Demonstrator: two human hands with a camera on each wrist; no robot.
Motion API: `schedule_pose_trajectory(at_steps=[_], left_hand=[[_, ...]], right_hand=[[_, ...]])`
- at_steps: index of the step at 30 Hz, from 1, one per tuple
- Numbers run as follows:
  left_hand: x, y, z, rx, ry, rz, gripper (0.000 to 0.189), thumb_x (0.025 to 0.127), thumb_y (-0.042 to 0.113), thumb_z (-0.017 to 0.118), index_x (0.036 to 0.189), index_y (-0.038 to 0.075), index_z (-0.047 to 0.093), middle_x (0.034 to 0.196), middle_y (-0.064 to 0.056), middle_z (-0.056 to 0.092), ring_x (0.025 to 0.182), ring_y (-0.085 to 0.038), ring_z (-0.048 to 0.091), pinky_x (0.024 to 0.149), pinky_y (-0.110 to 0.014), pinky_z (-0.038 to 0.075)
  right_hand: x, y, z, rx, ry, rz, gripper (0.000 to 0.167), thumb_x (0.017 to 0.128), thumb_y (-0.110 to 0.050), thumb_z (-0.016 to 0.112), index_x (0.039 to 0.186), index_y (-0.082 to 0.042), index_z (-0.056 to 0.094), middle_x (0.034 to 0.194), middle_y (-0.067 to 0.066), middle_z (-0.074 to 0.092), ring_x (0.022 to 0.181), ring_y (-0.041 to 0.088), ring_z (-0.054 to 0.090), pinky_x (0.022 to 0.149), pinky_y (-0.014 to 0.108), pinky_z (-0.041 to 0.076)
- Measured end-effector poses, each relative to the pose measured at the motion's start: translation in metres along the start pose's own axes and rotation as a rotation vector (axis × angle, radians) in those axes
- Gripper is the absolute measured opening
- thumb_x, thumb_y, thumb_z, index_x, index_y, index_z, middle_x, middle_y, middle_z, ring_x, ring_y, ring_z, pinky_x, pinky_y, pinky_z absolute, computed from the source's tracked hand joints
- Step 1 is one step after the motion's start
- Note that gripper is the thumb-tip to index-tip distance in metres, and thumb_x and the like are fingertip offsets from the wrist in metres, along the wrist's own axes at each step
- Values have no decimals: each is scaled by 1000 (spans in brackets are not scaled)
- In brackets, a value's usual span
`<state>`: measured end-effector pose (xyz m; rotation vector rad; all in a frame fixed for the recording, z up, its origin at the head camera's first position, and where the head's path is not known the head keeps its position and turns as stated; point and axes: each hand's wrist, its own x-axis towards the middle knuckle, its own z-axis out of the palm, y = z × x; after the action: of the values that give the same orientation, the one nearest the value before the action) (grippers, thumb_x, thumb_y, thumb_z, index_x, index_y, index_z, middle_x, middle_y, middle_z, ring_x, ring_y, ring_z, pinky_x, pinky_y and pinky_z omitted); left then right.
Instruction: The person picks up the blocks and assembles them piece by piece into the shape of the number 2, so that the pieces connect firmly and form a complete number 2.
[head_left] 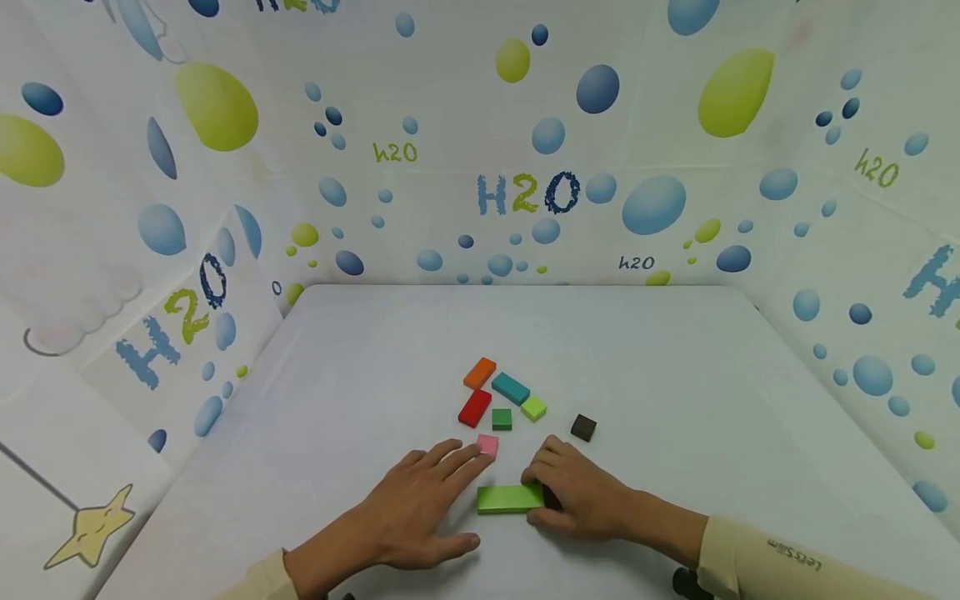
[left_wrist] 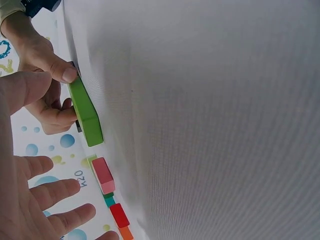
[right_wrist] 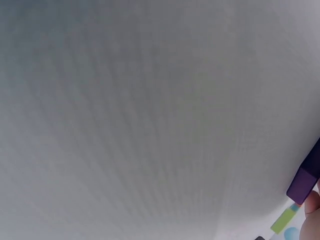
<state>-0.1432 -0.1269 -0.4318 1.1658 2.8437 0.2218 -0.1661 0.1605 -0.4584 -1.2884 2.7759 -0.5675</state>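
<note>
My right hand [head_left: 585,496] pinches a dark purple block [right_wrist: 302,185] between thumb and fingers. That block stands at the right end of a long light-green block [head_left: 506,500] lying on the table; the hand hides most of it in the head view. The thumb and fingertips also reach the green block's end. My left hand [head_left: 416,504] is spread out to the left, thumb and fingers extended, holding nothing. Its index fingertip overlaps a pink block [head_left: 489,442] in the head view; whether it touches, I cannot tell.
Beyond the hands lie red [head_left: 475,408], orange [head_left: 480,372], teal [head_left: 511,388], dark-green [head_left: 502,419] and small lime [head_left: 534,407] blocks. A dark brown block [head_left: 583,427] sits apart at right. Printed sheets wall the white table [head_left: 360,350] at back and sides.
</note>
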Motion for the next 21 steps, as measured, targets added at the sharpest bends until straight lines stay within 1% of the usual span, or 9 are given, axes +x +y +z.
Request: schedule_pose_trajectory(at_steps=[6,12,18,21], left_hand=[[0,1,0,-6,8,3,86,90,67,58,160,27,29,160,4,39,146,-27,37,105,-56,44],[0,0,-1,-10,-14,-12,86,90,68,57,160,28,29,161,4,38,146,-28,36,107,-56,43],[2,-4,-4,-3,-21,-42,87,89,69,58,160,28,29,161,5,37,147,-27,35,108,-56,42],[3,-6,-6,-5,-15,-56,89,89,68,59,161,27,27,162,4,36,147,-27,35,109,-56,41]], right_hand=[[1,-1,-1,6,11,-10,39,94,-45,69,121,-16,66,112,-11,61,108,7,44,94,29,46],[2,-4,-2,-3,42,-42,40,96,-48,65,121,-17,65,112,-10,61,107,6,44,94,29,46],[8,-6,-1,-25,45,-29,38,96,-47,65,122,-18,65,113,-9,61,107,7,44,94,29,45],[13,-7,-1,-38,65,-35,38,96,-45,66,121,-18,65,113,-9,62,107,7,44,93,30,45]])
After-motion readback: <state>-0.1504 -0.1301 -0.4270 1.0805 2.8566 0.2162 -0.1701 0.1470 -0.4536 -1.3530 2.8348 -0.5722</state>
